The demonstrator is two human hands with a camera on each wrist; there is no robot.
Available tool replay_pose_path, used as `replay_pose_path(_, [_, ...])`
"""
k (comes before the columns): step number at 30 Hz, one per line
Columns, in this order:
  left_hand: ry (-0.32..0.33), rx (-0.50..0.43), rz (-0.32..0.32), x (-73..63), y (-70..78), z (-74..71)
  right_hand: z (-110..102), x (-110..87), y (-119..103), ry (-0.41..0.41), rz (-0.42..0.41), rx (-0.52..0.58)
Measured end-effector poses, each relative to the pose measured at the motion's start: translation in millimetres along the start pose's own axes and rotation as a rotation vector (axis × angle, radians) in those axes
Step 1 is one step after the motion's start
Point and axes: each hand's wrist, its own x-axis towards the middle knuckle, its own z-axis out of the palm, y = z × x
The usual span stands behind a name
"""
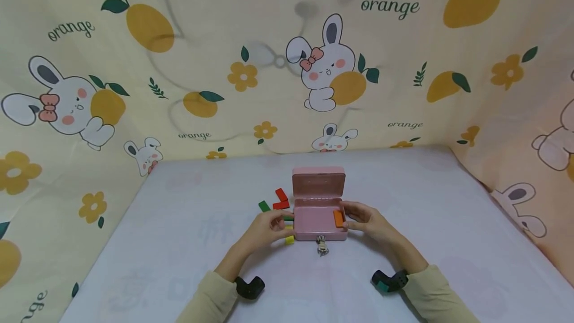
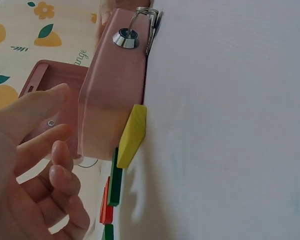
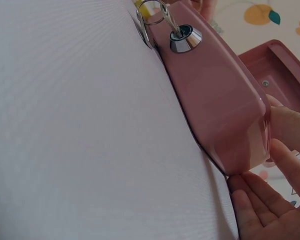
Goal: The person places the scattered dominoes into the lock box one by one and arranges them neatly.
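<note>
A pink metal cash box (image 1: 319, 236) stands with its lid (image 1: 319, 184) raised, keys (image 1: 322, 247) hanging from its front lock. Inside, an orange block (image 1: 338, 219) lies by the right wall. My right hand (image 1: 368, 220) touches the box's right side; the right wrist view shows its fingers (image 3: 252, 192) against the lower edge. My left hand (image 1: 265, 229) is by the left side, its fingers (image 2: 50, 135) apart from the box in the left wrist view. A yellow block (image 2: 133, 135) and a green block (image 2: 115, 180) lie along that side, partly behind the left hand in the head view.
Two red blocks (image 1: 281, 195) and another green block (image 1: 264, 206) lie left of the box on the white tabletop (image 1: 188, 243). A printed cloth (image 1: 251, 24) with rabbits and oranges stands behind and at the sides.
</note>
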Motion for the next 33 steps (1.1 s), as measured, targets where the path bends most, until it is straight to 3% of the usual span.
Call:
replay_pose_path(11, [-0.029,0.005,-0.035,-8.5,-11.0,-2.0,-1,-0.6,0,-0.008,-0.027,0.036])
replay_pose_path(16, [-0.023,0.001,-0.002,-12.6,-13.7,-2.8,-1,-0.7,0,-0.006,-0.045,0.051])
replay_pose_path(26, [-0.051,0.018,-0.167,-9.8,-14.4,1.2,-1,0.6,1,0.0,-0.014,0.044])
replay_pose_path(33, [-0.06,0.015,-0.177,-11.1,-13.2,1.3,-1,-0.8,1,-0.012,-0.046,0.045])
